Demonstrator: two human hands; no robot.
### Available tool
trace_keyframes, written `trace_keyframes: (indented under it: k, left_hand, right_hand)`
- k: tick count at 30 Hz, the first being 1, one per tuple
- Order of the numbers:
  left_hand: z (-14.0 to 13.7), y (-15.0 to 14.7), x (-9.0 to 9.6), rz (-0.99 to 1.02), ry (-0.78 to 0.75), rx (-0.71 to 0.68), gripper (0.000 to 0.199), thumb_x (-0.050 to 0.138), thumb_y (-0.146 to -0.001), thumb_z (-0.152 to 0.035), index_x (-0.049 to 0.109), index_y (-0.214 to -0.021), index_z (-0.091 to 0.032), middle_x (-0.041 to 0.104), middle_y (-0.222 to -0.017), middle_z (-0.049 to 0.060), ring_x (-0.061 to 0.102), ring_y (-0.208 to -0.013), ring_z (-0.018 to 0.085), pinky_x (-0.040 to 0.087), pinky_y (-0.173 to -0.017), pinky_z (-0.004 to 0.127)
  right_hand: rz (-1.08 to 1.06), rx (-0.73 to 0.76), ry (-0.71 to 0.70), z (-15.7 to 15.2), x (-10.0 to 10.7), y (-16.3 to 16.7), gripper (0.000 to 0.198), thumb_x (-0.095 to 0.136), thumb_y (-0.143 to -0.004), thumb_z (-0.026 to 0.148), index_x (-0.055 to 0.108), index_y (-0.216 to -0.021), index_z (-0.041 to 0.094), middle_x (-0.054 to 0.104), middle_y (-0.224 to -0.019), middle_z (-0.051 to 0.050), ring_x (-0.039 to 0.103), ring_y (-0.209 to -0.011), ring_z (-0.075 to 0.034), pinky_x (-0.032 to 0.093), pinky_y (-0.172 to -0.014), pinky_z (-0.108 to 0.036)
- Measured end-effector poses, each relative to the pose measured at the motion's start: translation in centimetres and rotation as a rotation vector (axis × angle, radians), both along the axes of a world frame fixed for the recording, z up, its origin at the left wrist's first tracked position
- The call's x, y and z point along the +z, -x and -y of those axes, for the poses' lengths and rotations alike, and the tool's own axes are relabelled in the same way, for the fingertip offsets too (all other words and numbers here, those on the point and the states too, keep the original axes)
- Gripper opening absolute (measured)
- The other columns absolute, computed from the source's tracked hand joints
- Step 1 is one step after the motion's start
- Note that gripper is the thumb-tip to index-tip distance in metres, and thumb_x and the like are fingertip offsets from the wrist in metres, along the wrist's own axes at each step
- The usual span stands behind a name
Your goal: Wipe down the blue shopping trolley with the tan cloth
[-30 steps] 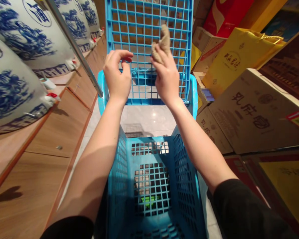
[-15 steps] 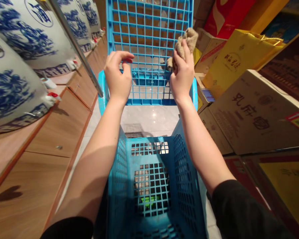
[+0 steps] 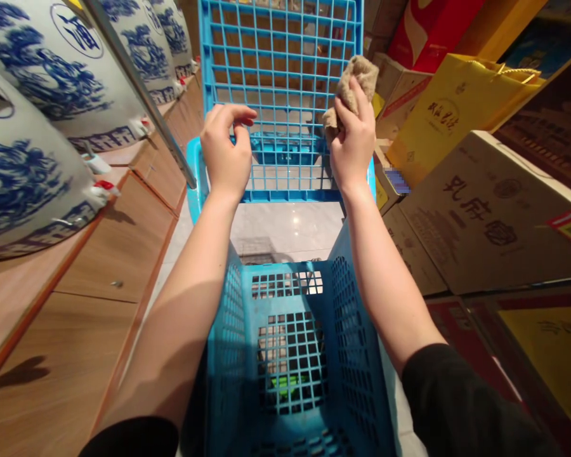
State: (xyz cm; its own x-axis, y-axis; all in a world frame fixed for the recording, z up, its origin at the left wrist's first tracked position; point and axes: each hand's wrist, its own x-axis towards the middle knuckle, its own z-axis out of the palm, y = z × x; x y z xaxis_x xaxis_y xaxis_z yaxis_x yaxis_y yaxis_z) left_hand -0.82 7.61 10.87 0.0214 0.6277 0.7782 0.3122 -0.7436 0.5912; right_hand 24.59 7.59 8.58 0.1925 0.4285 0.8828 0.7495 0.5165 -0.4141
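Observation:
A crumpled tan cloth point(image 3: 359, 79) is under the fingers of my right hand point(image 3: 353, 143), at the right edge of an upright blue plastic grid panel point(image 3: 285, 76). My left hand point(image 3: 226, 152) is at the panel's left side, its fingers loosely curled and the thumb apart from the forefinger. I see nothing between them; whether its underside touches the panel is hidden. Below my forearms stands a blue slotted plastic basket point(image 3: 292, 289), part of the same cart by its look. Something bright green point(image 3: 288, 384) shows through its grid.
Large blue-and-white jars point(image 3: 42, 95) line a wooden cabinet point(image 3: 99, 266) on the left, behind a slanting metal pole point(image 3: 137, 95). Stacked cardboard boxes point(image 3: 485, 216) and a yellow gift bag point(image 3: 447, 114) crowd the right. Pale tiled floor point(image 3: 290, 228) lies between.
My right hand has shifted slightly right and down with the cloth. The top of the grid panel has moved a little left in view. My left hand has hardly moved.

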Motion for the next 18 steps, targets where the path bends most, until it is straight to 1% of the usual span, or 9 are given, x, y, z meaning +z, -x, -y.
trace_keyframes:
  k: [2,4,6,9,10,12,14,16,18]
  left_hand:
    - [0.0,-0.2,0.0,0.012,0.003,-0.016,0.019,0.055,-0.091,-0.02,0.068,-0.091,-0.034,0.075,-0.099,0.003,0.066,-0.101,0.027,0.051,-0.101,0.047]
    - [-0.2,-0.2,0.0,0.023,0.012,-0.05,0.014,0.057,-0.093,-0.025,0.067,-0.092,-0.034,0.075,-0.098,0.002,0.066,-0.105,0.028,0.049,-0.104,0.049]
    - [-0.4,-0.2,-0.1,0.023,0.026,-0.083,0.007,0.06,-0.094,-0.031,0.066,-0.093,-0.034,0.074,-0.099,0.002,0.065,-0.11,0.029,0.046,-0.107,0.05]
    - [-0.6,0.0,-0.1,0.018,0.049,-0.097,0.003,0.063,-0.093,-0.036,0.064,-0.092,-0.035,0.074,-0.101,0.003,0.062,-0.118,0.03,0.044,-0.11,0.05]
    - [-0.6,0.1,-0.1,0.019,0.055,-0.095,0.003,0.063,-0.093,-0.037,0.064,-0.092,-0.035,0.074,-0.101,0.004,0.061,-0.118,0.03,0.044,-0.11,0.05]
    - [-0.5,0.2,-0.1,0.023,0.062,-0.086,0.004,0.061,-0.094,-0.037,0.063,-0.092,-0.034,0.073,-0.102,0.004,0.062,-0.117,0.03,0.044,-0.11,0.051]
    - [-0.3,0.2,-0.2,0.021,0.066,-0.073,0.007,0.058,-0.096,-0.035,0.063,-0.092,-0.034,0.073,-0.103,0.004,0.063,-0.114,0.03,0.044,-0.11,0.052]
    - [-0.2,0.1,-0.2,0.014,0.07,-0.067,0.009,0.057,-0.097,-0.036,0.063,-0.092,-0.033,0.072,-0.103,0.003,0.063,-0.112,0.03,0.045,-0.11,0.053]
    - [-0.1,-0.1,-0.1,0.008,0.068,-0.07,0.009,0.058,-0.097,-0.037,0.063,-0.092,-0.033,0.072,-0.101,0.003,0.062,-0.111,0.029,0.046,-0.11,0.052]
  right_hand:
    - [0.026,0.018,0.013,0.2,-0.3,0.4,0.047,0.046,-0.096,0.035,0.072,-0.134,0.047,0.057,-0.16,0.016,0.022,-0.167,-0.015,0.015,-0.14,-0.041]
    - [0.176,0.042,0.096,1.0,-0.4,3.2,0.048,0.047,-0.097,0.032,0.07,-0.137,0.047,0.061,-0.157,0.014,0.016,-0.169,-0.015,0.017,-0.141,-0.045]
    - [0.365,0.057,0.219,2.1,-0.4,7.1,0.045,0.047,-0.099,0.029,0.073,-0.135,0.038,0.063,-0.157,0.006,0.026,-0.168,-0.023,0.022,-0.141,-0.055]
    - [0.514,0.102,0.335,3.4,0.0,11.0,0.042,0.044,-0.102,0.025,0.075,-0.129,0.032,0.066,-0.154,0.003,0.041,-0.161,-0.025,0.032,-0.138,-0.053]
    - [0.529,0.109,0.345,3.5,0.2,11.0,0.042,0.043,-0.102,0.025,0.076,-0.128,0.032,0.066,-0.154,0.003,0.043,-0.16,-0.024,0.034,-0.137,-0.052]
    - [0.499,0.097,0.312,3.2,0.6,9.1,0.042,0.044,-0.102,0.028,0.076,-0.129,0.035,0.066,-0.154,0.007,0.039,-0.163,-0.024,0.033,-0.138,-0.052]
    - [0.392,0.051,0.213,2.4,0.7,5.6,0.042,0.047,-0.101,0.035,0.075,-0.132,0.041,0.066,-0.152,0.011,0.026,-0.168,-0.021,0.026,-0.14,-0.052]
    - [0.274,0.028,0.092,1.5,0.6,2.4,0.042,0.05,-0.099,0.043,0.073,-0.134,0.046,0.069,-0.146,0.014,0.012,-0.17,-0.013,0.017,-0.142,-0.044]
    - [0.217,0.019,0.035,1.1,0.4,1.3,0.042,0.051,-0.098,0.044,0.073,-0.134,0.047,0.069,-0.146,0.015,0.005,-0.17,-0.009,0.012,-0.142,-0.038]
